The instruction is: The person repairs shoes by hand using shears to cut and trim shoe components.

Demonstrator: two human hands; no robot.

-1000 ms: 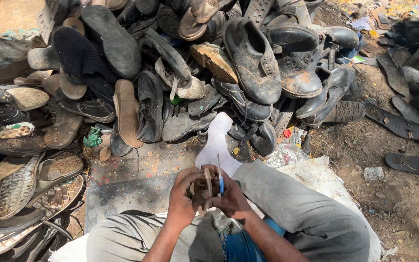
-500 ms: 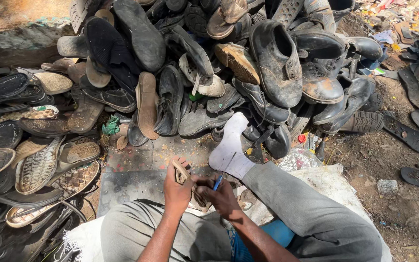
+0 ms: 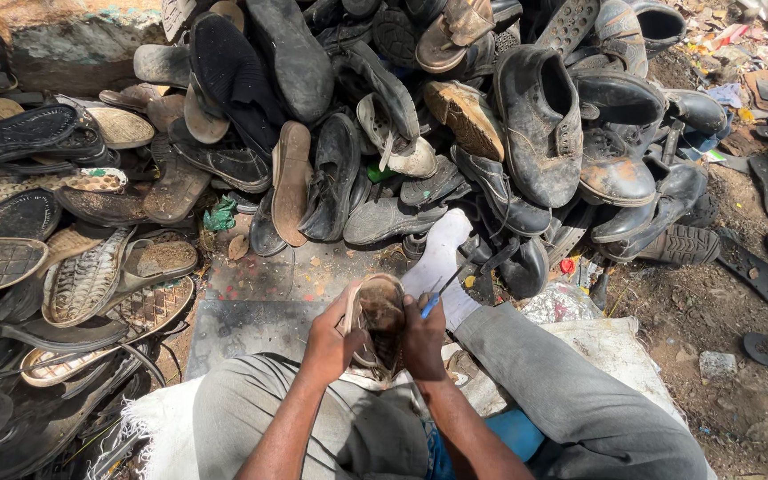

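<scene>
Hands meet over the lap of a seated person in grey trousers: the left hand [image 3: 329, 342] is wrapped around the side of a worn tan shoe with a pale, cracked sole rim [image 3: 375, 320], its grip closed firmly on the upper. The right hand [image 3: 424, 342] presses against the shoe's other side while pinching a thin blue-handled tool [image 3: 433, 302], whose point angles up toward the white-socked foot [image 3: 442, 262]. The shoe sits upright between both palms, just above the knees, opening toward the camera.

It looks light and limp. The upper seems soft and crumpled, likely to fold under pressure, while the sole edge appears stiffer and partly peeling, so the firmest hold is probably along the sole rim or heel. Dust may make the surface a little slippery.

Beyond the foot rises a heap of old dark shoes and loose soles [image 3: 384, 133] on dirt ground.
</scene>
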